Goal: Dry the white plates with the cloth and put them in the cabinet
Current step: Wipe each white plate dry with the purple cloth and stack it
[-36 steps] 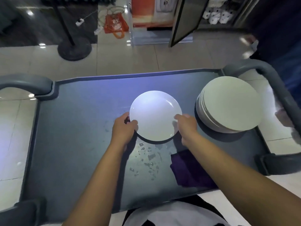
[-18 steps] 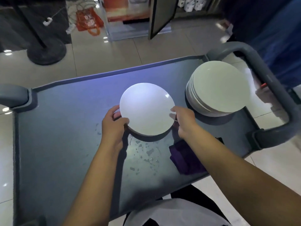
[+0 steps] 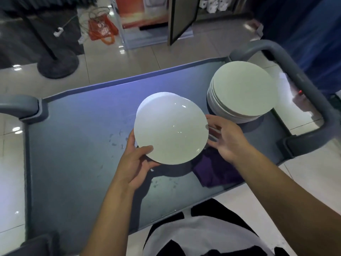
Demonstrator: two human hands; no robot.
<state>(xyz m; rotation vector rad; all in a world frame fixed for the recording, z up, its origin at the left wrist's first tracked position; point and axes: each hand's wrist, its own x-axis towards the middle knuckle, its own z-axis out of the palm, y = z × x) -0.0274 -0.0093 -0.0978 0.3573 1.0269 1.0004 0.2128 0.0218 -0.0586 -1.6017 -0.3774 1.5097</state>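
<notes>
A small stack of white plates (image 3: 169, 129) is lifted above the grey cart top (image 3: 77, 154); a second rim shows behind the top plate. My left hand (image 3: 137, 163) grips its near-left edge, thumb on the top face. My right hand (image 3: 224, 139) is beside the right edge with fingers spread, apparently touching the rim. A purple cloth (image 3: 215, 170) lies on the cart under my right wrist. A taller stack of white plates (image 3: 243, 89) stands at the cart's right end. The cabinet (image 3: 212, 8) with its door open (image 3: 181, 17) is beyond the cart.
Water drops (image 3: 118, 139) wet the cart top near the plates. Grey cart handles curve at the right (image 3: 302, 84) and left (image 3: 18, 106). On the floor beyond are a black stand base (image 3: 58, 65) and an orange bag (image 3: 102, 29).
The plates have risen off the cart top and tilted towards me. My right hand has loosened from the rim and opened. The view has shifted left and closer.
</notes>
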